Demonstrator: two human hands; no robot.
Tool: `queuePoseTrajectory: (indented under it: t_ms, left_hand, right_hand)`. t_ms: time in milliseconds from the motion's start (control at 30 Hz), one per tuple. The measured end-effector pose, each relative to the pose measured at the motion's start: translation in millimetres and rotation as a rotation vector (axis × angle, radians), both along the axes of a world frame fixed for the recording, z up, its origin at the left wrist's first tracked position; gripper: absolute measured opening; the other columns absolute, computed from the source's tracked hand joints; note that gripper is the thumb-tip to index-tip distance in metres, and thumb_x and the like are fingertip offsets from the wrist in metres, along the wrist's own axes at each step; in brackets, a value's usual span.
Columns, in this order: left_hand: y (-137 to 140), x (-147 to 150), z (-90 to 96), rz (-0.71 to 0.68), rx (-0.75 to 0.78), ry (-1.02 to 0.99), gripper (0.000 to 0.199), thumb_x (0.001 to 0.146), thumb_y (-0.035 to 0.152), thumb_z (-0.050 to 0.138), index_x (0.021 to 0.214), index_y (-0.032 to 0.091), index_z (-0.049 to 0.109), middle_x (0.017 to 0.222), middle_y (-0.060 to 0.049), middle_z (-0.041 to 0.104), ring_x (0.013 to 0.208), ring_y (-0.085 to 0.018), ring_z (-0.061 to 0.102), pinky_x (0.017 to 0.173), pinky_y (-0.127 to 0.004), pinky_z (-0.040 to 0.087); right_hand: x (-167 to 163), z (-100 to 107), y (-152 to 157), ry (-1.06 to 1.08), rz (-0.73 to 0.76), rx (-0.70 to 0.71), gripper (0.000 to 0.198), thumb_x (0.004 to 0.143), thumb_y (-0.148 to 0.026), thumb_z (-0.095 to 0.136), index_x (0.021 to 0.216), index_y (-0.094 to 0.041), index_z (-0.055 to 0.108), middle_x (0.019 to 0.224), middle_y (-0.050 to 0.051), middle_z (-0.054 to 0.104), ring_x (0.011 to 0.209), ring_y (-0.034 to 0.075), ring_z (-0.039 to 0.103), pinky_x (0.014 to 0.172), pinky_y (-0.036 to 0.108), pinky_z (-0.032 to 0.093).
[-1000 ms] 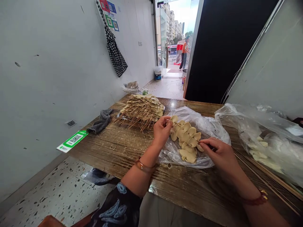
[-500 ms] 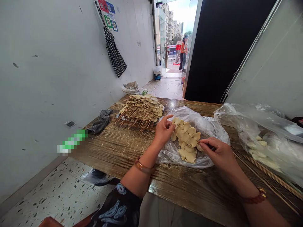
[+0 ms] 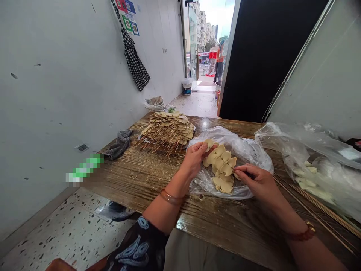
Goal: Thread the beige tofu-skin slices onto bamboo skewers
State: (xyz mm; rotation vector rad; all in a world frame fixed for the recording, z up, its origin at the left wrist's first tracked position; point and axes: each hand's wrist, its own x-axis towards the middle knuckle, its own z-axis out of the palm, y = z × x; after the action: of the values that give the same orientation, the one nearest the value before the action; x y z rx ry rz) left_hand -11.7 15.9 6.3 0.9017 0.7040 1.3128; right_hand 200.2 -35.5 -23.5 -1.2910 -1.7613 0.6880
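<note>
Thin, pale yellow slices, perhaps of a vegetable or bean curd, lie overlapping in a row on a clear plastic bag. My left hand is closed on one slice at the far left end of the row, thumb and fingers pinching its edge. At the row's right end my right hand pinches the end of a thin skewer; most of it is hidden behind slices and fingers. A loose slice rests on the bag just below the row.
Loaded skewers are heaped on a tray at the table's far left. A grey cloth lies at the left edge. Bare skewers and a plastic bag of slices lie at right. A person stands outside the doorway.
My left hand has closed on the leftmost slice, which now sits raised and turned in the fingers. The right hand has shifted slightly left, still pinching the skewer.
</note>
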Motion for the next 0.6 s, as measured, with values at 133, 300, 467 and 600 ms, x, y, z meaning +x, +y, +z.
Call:
queuePoseTrajectory:
  t_ms: [133, 300, 467, 600]
  left_hand:
    - [1.6, 0.1, -2.0, -0.015, 0.001, 0.022, 0.037, 0.063, 0.042, 0.080, 0.082, 0.011, 0.072, 0.076, -0.007, 0.072, 0.073, -0.016, 0.065, 0.071, -0.026, 0.048]
    - [3.6, -1.4, -7.2, -0.063, -0.002, 0.080, 0.038, 0.061, 0.044, 0.081, 0.071, 0.011, 0.066, 0.060, 0.000, 0.061, 0.054, -0.009, 0.054, 0.055, -0.020, 0.042]
    - [5.3, -2.2, -13.7, -0.091, -0.031, 0.108, 0.039, 0.061, 0.042, 0.081, 0.063, 0.012, 0.057, 0.051, 0.005, 0.045, 0.044, -0.004, 0.040, 0.044, -0.017, 0.032]
    - [4.3, -2.5, -11.3, -0.134, -0.085, 0.089, 0.037, 0.061, 0.041, 0.082, 0.070, 0.012, 0.061, 0.057, 0.003, 0.054, 0.047, -0.005, 0.048, 0.048, -0.018, 0.040]
  right_hand:
    - [-0.5, -1.1, 0.7, -0.010, 0.000, 0.024, 0.025, 0.084, -0.040, 0.058, 0.083, -0.020, 0.073, 0.078, 0.005, 0.070, 0.073, 0.020, 0.063, 0.069, 0.032, 0.049]
    - [0.2, -1.3, 1.5, -0.031, 0.008, 0.073, 0.023, 0.085, -0.037, 0.057, 0.082, -0.020, 0.073, 0.077, 0.004, 0.070, 0.073, 0.020, 0.062, 0.068, 0.031, 0.048]
    - [-1.1, 0.5, -0.5, -0.081, -0.008, 0.141, 0.022, 0.088, -0.034, 0.055, 0.083, -0.019, 0.072, 0.079, 0.005, 0.070, 0.075, 0.019, 0.063, 0.068, 0.030, 0.047]
    - [-2.7, 2.3, -2.5, -0.118, -0.013, 0.204, 0.021, 0.089, -0.031, 0.054, 0.085, -0.019, 0.071, 0.082, 0.005, 0.070, 0.078, 0.019, 0.064, 0.071, 0.030, 0.047]
